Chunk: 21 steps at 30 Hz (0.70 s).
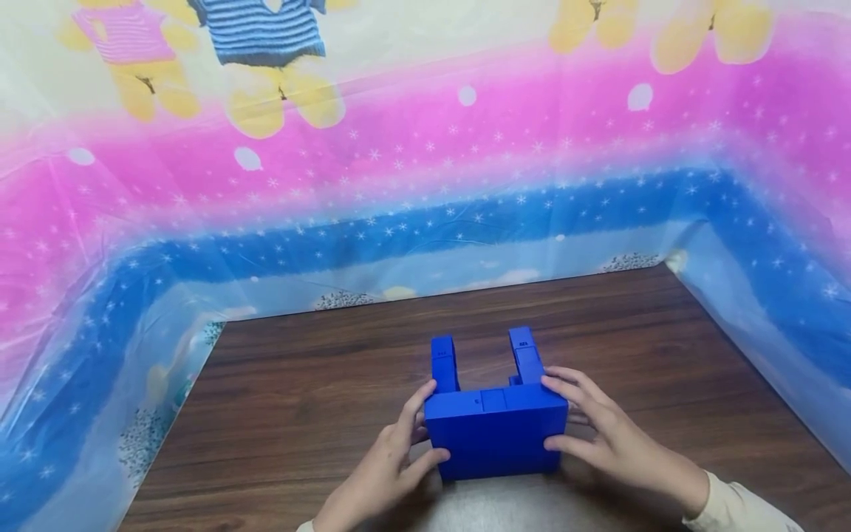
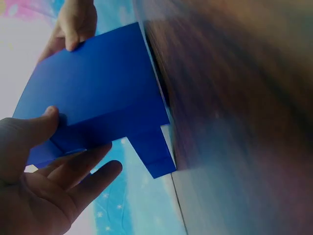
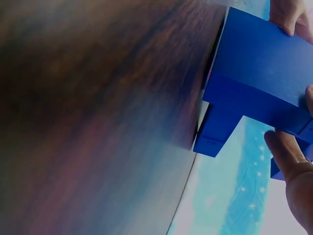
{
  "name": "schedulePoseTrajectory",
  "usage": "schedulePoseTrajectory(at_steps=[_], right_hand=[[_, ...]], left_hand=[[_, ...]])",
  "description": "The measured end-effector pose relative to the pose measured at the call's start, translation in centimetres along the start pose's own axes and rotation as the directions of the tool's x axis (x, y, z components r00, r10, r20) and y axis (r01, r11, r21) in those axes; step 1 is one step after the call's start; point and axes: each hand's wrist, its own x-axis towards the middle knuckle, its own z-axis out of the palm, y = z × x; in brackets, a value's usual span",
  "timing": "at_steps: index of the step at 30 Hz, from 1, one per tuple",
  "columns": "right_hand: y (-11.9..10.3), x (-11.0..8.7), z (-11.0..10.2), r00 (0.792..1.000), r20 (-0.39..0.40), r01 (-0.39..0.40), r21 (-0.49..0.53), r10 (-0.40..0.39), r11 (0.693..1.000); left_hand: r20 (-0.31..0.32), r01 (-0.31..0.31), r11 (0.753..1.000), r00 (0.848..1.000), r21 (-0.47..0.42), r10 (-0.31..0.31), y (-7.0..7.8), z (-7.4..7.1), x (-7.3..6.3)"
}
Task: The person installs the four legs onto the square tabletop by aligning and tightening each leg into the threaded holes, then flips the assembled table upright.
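Observation:
A solid blue box-shaped piece [image 1: 500, 445], with a broad flat face toward me, stands on the table between both hands. Two blue arms, the left arm [image 1: 443, 360] and the right arm [image 1: 527, 357], project from its far side and bear small dark markings. My left hand [image 1: 388, 458] grips the left end, thumb on the near face and fingers behind; the left wrist view shows this thumb [image 2: 36, 129] on the face. At the opposite end my right hand [image 1: 614, 432] holds it the same way, fingers [image 3: 283, 149] reaching round the side in the right wrist view.
The dark wood-grain table [image 1: 319, 391] extends around the piece. A patterned curtain [image 1: 425, 199] in pink and blue, with snowflakes and cartoon bears, hangs along the table's back and side edges.

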Motion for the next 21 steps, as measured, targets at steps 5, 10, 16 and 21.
schedulePoseTrajectory(at_steps=[5,10,16,21], right_hand=[[-0.3,0.3,-0.2,0.999,-0.027,-0.015,0.137,0.019,0.99],[-1.0,1.1,-0.9,0.998,-0.058,-0.025,0.199,0.037,0.98],[-1.7,2.6,-1.9,0.988,-0.117,-0.083,0.156,0.102,0.984],[-2.0,4.0,-2.6,0.966,-0.131,-0.203,0.153,0.223,0.967]], left_hand=[[-0.017,-0.005,0.999,1.0,0.041,0.006,0.6,-0.5,0.4],[-0.032,-0.041,0.999,0.999,0.025,0.042,1.6,-1.5,1.0],[-0.051,-0.059,0.989,0.997,-0.133,0.053,2.3,-2.7,2.1],[-0.05,0.039,0.975,0.997,-0.22,-0.051,2.7,-3.5,3.2]])
